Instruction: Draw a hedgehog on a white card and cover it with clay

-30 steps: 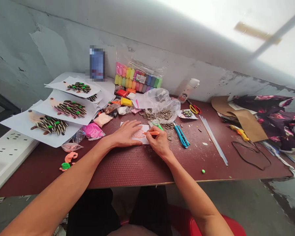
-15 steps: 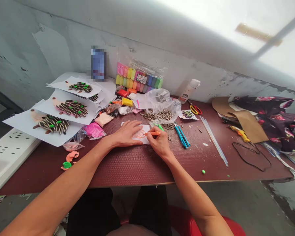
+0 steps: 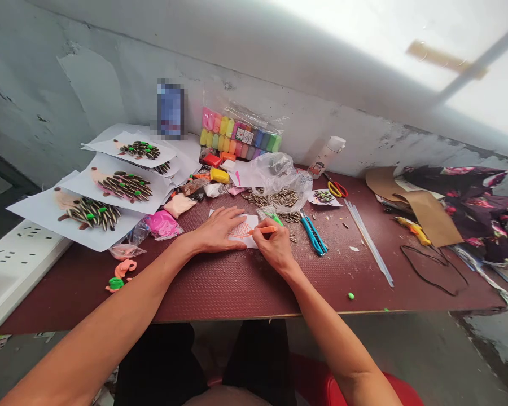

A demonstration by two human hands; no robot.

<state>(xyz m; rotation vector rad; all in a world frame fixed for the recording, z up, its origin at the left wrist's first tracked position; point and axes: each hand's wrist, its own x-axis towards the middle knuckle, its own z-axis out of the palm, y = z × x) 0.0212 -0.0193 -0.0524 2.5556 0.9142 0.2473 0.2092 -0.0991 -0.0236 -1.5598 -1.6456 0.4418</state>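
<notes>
A small white paper (image 3: 249, 241) with an orange drawing lies on the dark red table (image 3: 237, 287). My left hand (image 3: 215, 230) rests flat on its left part, fingers spread. My right hand (image 3: 275, 248) grips an orange marker (image 3: 263, 229), whose tip touches the drawing. A green marker (image 3: 273, 217) lies just behind my right hand, and blue-handled scissors (image 3: 314, 234) lie to its right.
White sheets with sunflower-seed hedgehogs (image 3: 91, 213) are stacked at left. A bag of coloured clay (image 3: 239, 138), loose seeds (image 3: 279, 198), a plastic bag (image 3: 275, 169), a white bottle (image 3: 325, 153), glue sticks (image 3: 368, 239), red-yellow scissors (image 3: 335, 187), cardboard (image 3: 423, 206) and floral cloth (image 3: 482, 208) fill the back and right.
Both hands stay on the paper with the marker tip on the drawing; only the camera view has shifted slightly.
</notes>
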